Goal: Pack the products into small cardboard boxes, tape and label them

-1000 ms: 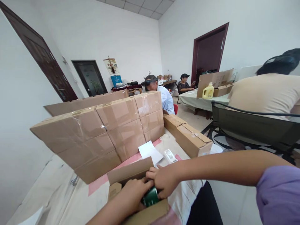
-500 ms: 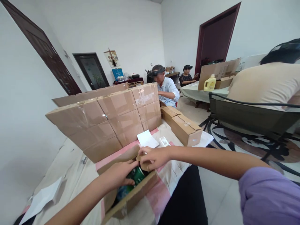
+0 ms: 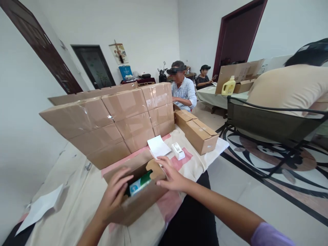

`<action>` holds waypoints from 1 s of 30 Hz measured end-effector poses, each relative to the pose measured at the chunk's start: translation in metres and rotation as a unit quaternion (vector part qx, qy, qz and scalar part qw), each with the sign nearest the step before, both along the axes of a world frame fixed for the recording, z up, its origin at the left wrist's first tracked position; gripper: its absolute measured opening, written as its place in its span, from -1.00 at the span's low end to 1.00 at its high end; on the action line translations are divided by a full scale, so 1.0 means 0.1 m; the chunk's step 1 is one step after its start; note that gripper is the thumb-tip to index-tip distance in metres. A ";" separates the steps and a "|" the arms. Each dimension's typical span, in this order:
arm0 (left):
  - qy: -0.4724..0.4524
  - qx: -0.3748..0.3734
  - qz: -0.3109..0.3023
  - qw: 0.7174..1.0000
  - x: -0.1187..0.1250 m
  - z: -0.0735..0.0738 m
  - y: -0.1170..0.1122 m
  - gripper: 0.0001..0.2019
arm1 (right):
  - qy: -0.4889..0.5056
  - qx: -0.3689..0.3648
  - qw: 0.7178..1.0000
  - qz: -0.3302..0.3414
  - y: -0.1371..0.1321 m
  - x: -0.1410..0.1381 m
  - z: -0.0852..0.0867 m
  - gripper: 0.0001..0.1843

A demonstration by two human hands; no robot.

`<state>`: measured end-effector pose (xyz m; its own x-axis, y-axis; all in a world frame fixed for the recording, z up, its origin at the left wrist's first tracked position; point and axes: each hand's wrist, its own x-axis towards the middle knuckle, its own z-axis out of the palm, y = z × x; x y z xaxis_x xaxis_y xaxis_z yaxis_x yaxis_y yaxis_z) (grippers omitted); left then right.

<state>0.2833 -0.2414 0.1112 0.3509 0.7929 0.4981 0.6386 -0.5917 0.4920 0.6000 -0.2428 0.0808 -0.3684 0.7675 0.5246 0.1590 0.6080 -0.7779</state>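
Note:
An uncovered cardboard box (image 3: 143,201) stands in front of me on the cloth-covered table, a cut-out end flap (image 3: 154,168) raised at its right end. Inside lies a green and light-blue package (image 3: 140,183), partly hidden by the box walls. My right hand (image 3: 172,175) grips the right end of the box, thumb on the near side and fingers at the far side. At the left end my left hand (image 3: 115,191) lies against the box, fingers stretched out over the opening and a little blurred. Its thumb is hard to make out.
Taped cardboard boxes (image 3: 123,119) form a wall behind the work area. A white tape dispenser (image 3: 178,151) and white paper (image 3: 159,146) lie beyond the box. A closed long carton (image 3: 197,131) stands at right. Other people sit farther off; one chair (image 3: 271,126) is at right.
Both hands have come out of the box and moved apart to its two ends. The package inside now shows a light-blue and green face. My view has shifted slightly.

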 end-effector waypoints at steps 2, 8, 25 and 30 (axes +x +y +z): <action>-0.077 0.064 0.107 0.989 0.01 -0.02 0.04 -0.67 | 0.090 -0.061 0.992 -0.056 0.06 -0.19 -0.03 -0.28; -0.198 0.021 0.193 0.961 0.00 -0.09 -0.12 -0.62 | 0.144 -0.147 0.969 -0.138 0.19 -0.42 -0.03 -0.33; 0.174 0.098 0.120 0.972 0.42 -0.25 0.21 -0.45 | 0.208 -0.049 0.941 -0.261 0.44 -0.35 -0.03 -0.76; 0.189 0.105 0.115 0.969 0.25 -0.05 0.44 -0.59 | 0.170 -0.211 0.856 -0.440 0.61 0.69 0.02 -0.69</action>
